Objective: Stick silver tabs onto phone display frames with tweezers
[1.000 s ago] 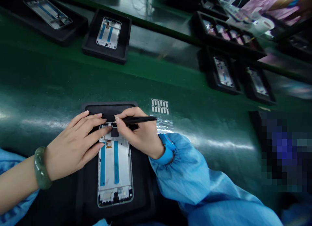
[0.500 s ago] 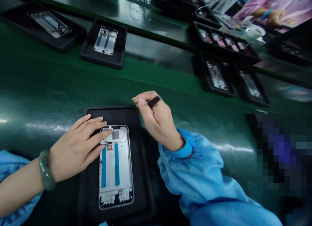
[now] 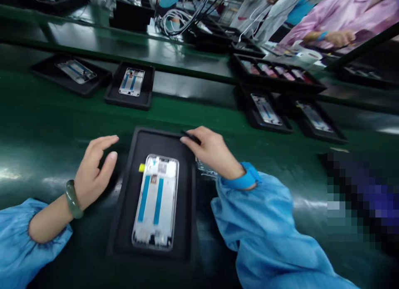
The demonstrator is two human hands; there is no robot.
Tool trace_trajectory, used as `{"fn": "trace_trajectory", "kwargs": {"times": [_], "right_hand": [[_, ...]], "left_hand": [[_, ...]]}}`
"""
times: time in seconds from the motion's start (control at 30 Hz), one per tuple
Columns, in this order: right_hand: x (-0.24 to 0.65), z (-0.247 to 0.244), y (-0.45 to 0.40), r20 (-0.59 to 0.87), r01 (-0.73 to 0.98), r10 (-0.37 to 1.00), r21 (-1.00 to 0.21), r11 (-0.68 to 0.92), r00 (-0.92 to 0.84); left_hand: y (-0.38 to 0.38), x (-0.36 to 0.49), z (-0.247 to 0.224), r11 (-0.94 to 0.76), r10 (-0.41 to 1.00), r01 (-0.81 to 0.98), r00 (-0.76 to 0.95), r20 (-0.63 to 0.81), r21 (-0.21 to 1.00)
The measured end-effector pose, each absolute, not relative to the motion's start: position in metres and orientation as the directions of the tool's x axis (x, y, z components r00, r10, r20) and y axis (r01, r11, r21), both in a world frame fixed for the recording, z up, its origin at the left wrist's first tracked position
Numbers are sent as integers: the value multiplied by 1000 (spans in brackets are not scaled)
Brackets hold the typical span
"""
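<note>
A silver phone frame [image 3: 166,197] with two blue strips lies in a black foam tray [image 3: 127,222] in front of me. A small yellow tab [image 3: 141,168] sticks out at its upper left edge. My left hand [image 3: 95,168] is off to the tray's left, fingers apart and nothing in it. At the tray's upper right corner, my right hand [image 3: 212,149] is closed around a slim black tool [image 3: 190,136]; its exact kind cannot be made out.
Further back are more black trays with phone frames, including a left one [image 3: 139,102] and a right one [image 3: 264,110]. A compartment tray [image 3: 277,75] stands behind. Cables [image 3: 177,23] lie at the back. A person in pink [image 3: 336,14] works across the line.
My left hand has left the phone frame and moved left. The yellow tab now shows at the frame's edge. My right hand, still holding the tool, is now by the tray's corner. The view has shifted.
</note>
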State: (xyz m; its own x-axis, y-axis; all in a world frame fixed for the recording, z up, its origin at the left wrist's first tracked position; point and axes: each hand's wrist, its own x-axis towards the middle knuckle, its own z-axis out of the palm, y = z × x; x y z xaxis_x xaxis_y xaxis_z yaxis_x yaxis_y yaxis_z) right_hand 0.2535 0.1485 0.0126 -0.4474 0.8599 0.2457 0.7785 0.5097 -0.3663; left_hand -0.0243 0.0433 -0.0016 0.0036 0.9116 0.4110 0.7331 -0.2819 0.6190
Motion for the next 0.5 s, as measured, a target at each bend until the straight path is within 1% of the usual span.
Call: {"fn": "trace_trajectory", "kwargs": {"times": [0.03, 0.07, 0.13, 0.2, 0.23, 0.27, 0.3, 0.33, 0.4, 0.5], "right_hand": [[267, 13, 159, 280, 823, 890, -353, 445, -361], [281, 13, 171, 296, 873, 923, -346, 345, -248], [309, 10, 193, 275, 929, 961, -352, 115, -15], [333, 3, 212, 229, 914, 955, -397, -87, 190], [342, -1, 220, 219, 888, 934, -427, -168, 282], [349, -6, 227, 218, 871, 917, -442, -213, 335], [352, -10, 232, 220, 857, 902, -456, -241, 370], [354, -14, 236, 225, 847, 892, -468, -254, 392], [352, -19, 241, 243, 838, 885, -490, -241, 397], [342, -21, 236, 292, 840, 888, -518, -164, 354]], "left_hand": [[50, -28, -4, -243, 910, 727, -59, 411, 642], [57, -32, -6, -213, 909, 720, -103, 404, 661], [74, -40, -12, -192, 906, 731, -125, 404, 655], [95, -47, -19, -216, 895, 787, -77, 439, 579], [107, -49, -22, -219, 896, 829, -39, 443, 515], [120, -51, -25, -214, 898, 871, -3, 440, 442], [134, -52, -28, -208, 904, 907, 36, 426, 366], [147, -53, -30, -209, 907, 920, 55, 418, 332], [174, -55, -33, -204, 910, 935, 72, 408, 290], [205, -61, -32, -170, 915, 955, 62, 399, 243]]}}
